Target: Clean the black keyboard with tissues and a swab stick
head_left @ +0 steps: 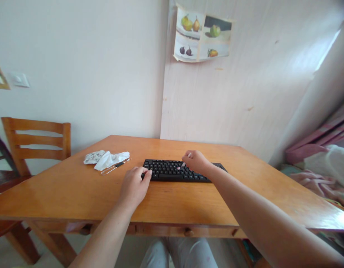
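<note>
A black keyboard (169, 175) lies flat on the wooden table (172, 203), its long side towards me. My left hand (135, 183) grips the keyboard's left front corner, thumb on top and fingers curled at the edge. Over the right half of the keys, my right hand (196, 162) is closed around a slim brush-like tool (184, 164). The tool's pinkish tip points down and left onto the keys; whether it has bristles is too small to tell. My right hand hides some keys behind it.
Left of the keyboard lie a crumpled white cloth or tissue (112, 160), a grey-white patterned bundle (93, 157) and a thin metal tool with a black grip (119, 164). A wooden chair (39, 139) stands at the left. The wall (105, 74) rises behind the table.
</note>
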Available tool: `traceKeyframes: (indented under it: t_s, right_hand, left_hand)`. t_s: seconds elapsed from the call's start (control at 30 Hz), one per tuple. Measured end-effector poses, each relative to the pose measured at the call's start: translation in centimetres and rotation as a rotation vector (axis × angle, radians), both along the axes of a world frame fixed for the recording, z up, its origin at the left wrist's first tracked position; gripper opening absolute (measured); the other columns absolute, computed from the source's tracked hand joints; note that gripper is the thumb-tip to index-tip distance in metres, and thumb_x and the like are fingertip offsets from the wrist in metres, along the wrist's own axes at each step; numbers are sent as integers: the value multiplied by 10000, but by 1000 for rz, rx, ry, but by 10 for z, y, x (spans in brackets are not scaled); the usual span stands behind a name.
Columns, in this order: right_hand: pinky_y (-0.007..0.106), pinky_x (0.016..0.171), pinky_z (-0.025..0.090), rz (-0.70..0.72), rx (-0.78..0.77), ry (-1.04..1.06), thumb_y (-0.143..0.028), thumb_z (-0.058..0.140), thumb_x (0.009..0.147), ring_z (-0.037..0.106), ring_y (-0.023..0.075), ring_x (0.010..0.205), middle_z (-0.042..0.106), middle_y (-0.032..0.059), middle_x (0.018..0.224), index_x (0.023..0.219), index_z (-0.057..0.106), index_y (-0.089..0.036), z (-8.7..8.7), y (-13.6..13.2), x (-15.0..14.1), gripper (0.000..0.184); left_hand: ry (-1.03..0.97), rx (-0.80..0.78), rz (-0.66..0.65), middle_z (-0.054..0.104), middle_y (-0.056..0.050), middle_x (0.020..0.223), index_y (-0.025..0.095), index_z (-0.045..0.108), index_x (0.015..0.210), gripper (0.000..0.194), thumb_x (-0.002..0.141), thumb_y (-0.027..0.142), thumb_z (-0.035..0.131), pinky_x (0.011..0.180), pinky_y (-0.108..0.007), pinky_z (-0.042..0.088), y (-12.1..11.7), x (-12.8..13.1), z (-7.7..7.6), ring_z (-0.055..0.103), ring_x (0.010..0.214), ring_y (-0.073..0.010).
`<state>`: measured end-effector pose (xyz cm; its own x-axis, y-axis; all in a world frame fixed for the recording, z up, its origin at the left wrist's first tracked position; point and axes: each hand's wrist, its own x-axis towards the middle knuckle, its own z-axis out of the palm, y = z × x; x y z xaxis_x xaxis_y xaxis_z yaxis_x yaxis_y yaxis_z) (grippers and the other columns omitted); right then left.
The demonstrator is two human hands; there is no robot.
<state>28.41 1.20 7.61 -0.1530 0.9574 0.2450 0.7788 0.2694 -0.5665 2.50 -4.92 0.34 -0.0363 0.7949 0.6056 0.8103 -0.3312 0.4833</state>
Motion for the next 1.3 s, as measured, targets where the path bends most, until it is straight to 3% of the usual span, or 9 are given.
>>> traceKeyframes:
  t_s: [0.3,0.47,0.63,0.83,1.13,1.3]
  right_hand:
    - [229,534,326,51,-16,-97,-197,525,784,499,115,536,585,3,540,637,591,-178,12,-31,2,162]
    - [219,487,304,76,-124,-73,-210,507,788,450,94,461,510,-31,474,624,565,-183,18,-37,8,176]
    - [210,433,285,64,-95,80,-214,522,789,434,84,416,510,-47,476,647,546,-189,19,-26,14,146]
    - [208,430,344,36,17,185,-297,554,852,525,100,431,594,-26,545,710,568,-195,7,-3,3,176]
    - [215,542,399,5,66,150,-338,546,902,617,128,558,665,11,613,795,620,-183,-13,28,-26,203]
    - [219,512,368,29,4,68,-294,538,878,557,122,482,614,-4,530,727,595,-182,-11,26,-25,196]
  left_hand:
    - [6,-24,11,707,-61,819,224,663,784,319,939,421,466,748,-332,436,-1,-1,2,639,830,-226]
    - [6,-24,19,710,-66,825,218,664,786,313,937,414,472,744,-332,432,0,-1,1,638,827,-226]
    - [10,-28,28,714,-67,850,223,658,803,307,945,416,467,750,-336,431,0,-1,0,641,846,-233]
    - [-2,-31,18,709,-64,847,226,652,797,304,943,426,476,756,-343,431,-2,0,0,637,848,-237]
    - [-7,-8,0,686,-65,831,221,644,786,295,941,414,484,775,-348,427,-1,0,-2,620,849,-232]
    - [-27,-15,-7,685,-63,829,218,641,792,284,938,413,494,776,-344,429,0,2,-2,623,854,-230]
